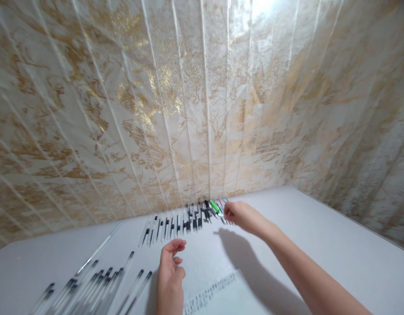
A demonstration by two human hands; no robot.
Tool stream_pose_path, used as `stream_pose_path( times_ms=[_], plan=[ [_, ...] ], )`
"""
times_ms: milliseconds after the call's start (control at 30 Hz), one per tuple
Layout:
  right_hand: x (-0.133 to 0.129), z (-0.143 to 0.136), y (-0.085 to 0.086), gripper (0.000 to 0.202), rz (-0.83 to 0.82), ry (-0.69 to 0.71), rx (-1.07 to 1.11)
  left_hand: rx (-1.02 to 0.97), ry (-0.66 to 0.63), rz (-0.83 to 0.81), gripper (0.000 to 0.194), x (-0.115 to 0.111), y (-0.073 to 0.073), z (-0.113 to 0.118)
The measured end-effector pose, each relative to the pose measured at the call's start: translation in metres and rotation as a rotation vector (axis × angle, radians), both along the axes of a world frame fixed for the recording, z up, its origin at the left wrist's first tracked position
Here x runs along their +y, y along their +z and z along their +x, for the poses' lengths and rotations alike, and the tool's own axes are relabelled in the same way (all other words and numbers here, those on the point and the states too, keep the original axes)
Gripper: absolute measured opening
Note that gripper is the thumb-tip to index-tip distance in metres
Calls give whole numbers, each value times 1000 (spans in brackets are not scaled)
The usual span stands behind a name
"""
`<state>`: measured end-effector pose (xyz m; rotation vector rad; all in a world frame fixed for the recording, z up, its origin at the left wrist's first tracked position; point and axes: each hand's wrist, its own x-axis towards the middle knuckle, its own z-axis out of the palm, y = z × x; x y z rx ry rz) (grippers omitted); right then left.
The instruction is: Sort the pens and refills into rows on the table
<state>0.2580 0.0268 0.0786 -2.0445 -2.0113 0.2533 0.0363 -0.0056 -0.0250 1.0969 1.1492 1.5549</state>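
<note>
My right hand (236, 214) reaches to the right end of a row of pens at the table's far edge. Its fingers are pinched together by the pens there, and what they hold, if anything, is too small to name. A green marker (214, 206) lies just left of it. Near the row's middle, below the pens, my left hand (173, 271) is raised with its fingers loosely curled and apart, nothing in it. Black-tipped clear pens (166, 228) make up the row's left part. A written sheet of paper (221, 299) lies between my forearms.
Several black-capped clear pens (100, 284) lie loosely at the front left of the white table (287, 245). A long thin rod (100, 248) rests behind them. A pleated white and gold curtain (188, 109) hangs beyond the far edge.
</note>
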Motion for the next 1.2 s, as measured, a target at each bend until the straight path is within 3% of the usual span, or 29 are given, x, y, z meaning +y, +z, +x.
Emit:
stream_pose_path(
  times_ms=[133,233,400,700,800,1200],
  plan=[
    [21,72,-20,13,65,-274,3,3,-4,-10,49,0,-1,2],
    [26,92,-46,15,84,-374,24,4,-13,-18,48,1,-2,3],
    [34,83,-67,23,115,-339,91,1,-25,-24,46,1,0,3],
    [34,92,-59,16,-65,-181,188,-14,-47,10,40,0,-2,3],
    [32,91,-59,25,-110,-144,200,-21,-43,21,39,0,-3,4],
    [38,90,-66,30,-62,-109,257,-6,-22,16,36,-1,-2,5]
  ],
)
